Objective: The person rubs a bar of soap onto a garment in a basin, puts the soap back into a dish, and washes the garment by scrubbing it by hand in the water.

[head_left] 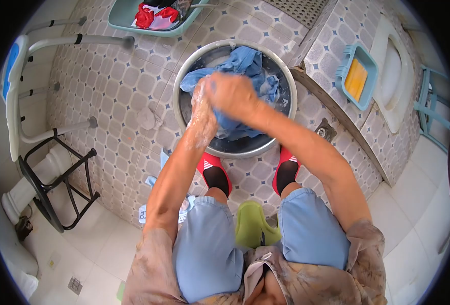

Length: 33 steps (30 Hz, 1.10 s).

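Observation:
A wet blue garment (245, 60) lies bunched in a round metal basin (177, 99) on the floor before me. My left hand (200, 105), streaked with white suds up the wrist, is closed on a part of the garment over the basin's left side. Against it presses my right hand (235, 96), curled over the same cloth and blurred by motion. Its fingertips are hard to make out. Dark water and bits of foam show around the cloth inside the basin.
A teal tub (148, 30) with red and dark clothes stands at the upper left. On the raised tiled step sits a light blue basket (372, 76) holding a yellow block, beside a squat toilet (395, 76). Chair frames (85, 190) stand left; a green stool (250, 223) is beneath me.

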{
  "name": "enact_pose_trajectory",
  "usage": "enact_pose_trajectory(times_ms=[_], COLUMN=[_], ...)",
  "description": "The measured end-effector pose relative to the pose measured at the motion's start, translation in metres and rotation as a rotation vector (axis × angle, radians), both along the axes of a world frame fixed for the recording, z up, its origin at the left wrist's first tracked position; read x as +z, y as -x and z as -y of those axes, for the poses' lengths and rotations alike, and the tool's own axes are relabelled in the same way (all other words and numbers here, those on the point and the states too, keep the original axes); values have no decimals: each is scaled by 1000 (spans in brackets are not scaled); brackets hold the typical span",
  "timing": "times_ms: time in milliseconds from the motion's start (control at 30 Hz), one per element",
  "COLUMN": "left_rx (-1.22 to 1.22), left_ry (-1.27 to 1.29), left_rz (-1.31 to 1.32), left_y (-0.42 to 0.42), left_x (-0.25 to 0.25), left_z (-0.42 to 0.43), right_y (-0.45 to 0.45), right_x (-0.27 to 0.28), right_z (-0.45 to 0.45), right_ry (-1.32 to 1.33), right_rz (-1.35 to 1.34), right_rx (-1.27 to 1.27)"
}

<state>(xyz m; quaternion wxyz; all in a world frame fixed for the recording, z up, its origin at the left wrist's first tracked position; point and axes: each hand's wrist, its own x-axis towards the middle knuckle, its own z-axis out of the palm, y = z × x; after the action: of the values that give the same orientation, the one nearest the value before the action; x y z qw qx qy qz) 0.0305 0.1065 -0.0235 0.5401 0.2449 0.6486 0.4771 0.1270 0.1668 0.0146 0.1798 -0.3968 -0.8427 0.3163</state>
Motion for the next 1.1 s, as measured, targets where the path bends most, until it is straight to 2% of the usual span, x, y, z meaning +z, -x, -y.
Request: enact_pose_trajectory(times_ms=[33,100,133,167,200,233,267,300,333,367,400,433,500,533,567,633,667,700,733,767,800,867,900,933,1000,1033,1100], left_rx=[0,531,534,523,184,-146,-58,-54,95,254,184,172,456,432,436,185,181,64,-53,-55,-99,-116,-114,-19,135,137,245], left_ry=[-2,222,194,200,8,-189,-153,-157,-138,-105,72,76,223,123,130,-70,-73,-59,-42,-37,72,193,194,191,124,124,51], left_rz=[-2,843,822,831,421,-1,175,173,610,1042,463,457,769,867,827,855,850,514,180,182,120,18,20,128,283,282,396], left_y=[-12,-30,-29,-24,-15,-9,-15,-12,-8,-5,-12,-18,-24,-22,-18,3,5,6,5,5,6,8,10,13,10,9,11], left_x=[20,44,34,0,-46,-69,-23,-25,-32,-35,14,25,33,35,49,36,25,14,14,14,14,1,-6,-12,0,3,7], left_z=[-11,-32,-30,-26,-12,-5,-9,-8,-2,8,-5,-16,-27,-24,-21,-6,1,11,16,20,24,28,29,31,30,29,26], right_y=[-5,-15,-17,-18,-19,-16,-11,-9,-9,-9,-10,-15,-27,-31,-39,-57,-64,-68,-70,-72,-72,-74,-75,-80,-95,-99,-108], right_x=[-10,-26,-20,-6,5,17,29,34,25,6,-20,-37,-34,-36,-39,-34,-26,-20,-20,-20,-20,-12,-9,-9,-8,0,22], right_z=[-15,-39,-38,-33,-17,5,26,38,31,15,-7,-28,-51,-65,-75,-93,-103,-109,-115,-121,-124,-121,-116,-112,-101,-89,-58], right_ry=[-2,56,55,68,94,96,-22,-129,11,28,15,-11,113,109,133,152,279,412,415,468,521,494,469,469,-99,-98,330], right_rz=[-2,79,84,73,63,65,16,-29,-55,-59,37,133,223,228,166,100,-8,-115,-115,-210,-303,-360,-417,-413,-271,-272,-13], right_rx=[0,-165,-167,-204,-229,-218,-59,99,36,40,-49,-150,-207,-202,-239,-275,-329,-378,-381,-384,-383,-387,-391,-388,-389,-388,-354])
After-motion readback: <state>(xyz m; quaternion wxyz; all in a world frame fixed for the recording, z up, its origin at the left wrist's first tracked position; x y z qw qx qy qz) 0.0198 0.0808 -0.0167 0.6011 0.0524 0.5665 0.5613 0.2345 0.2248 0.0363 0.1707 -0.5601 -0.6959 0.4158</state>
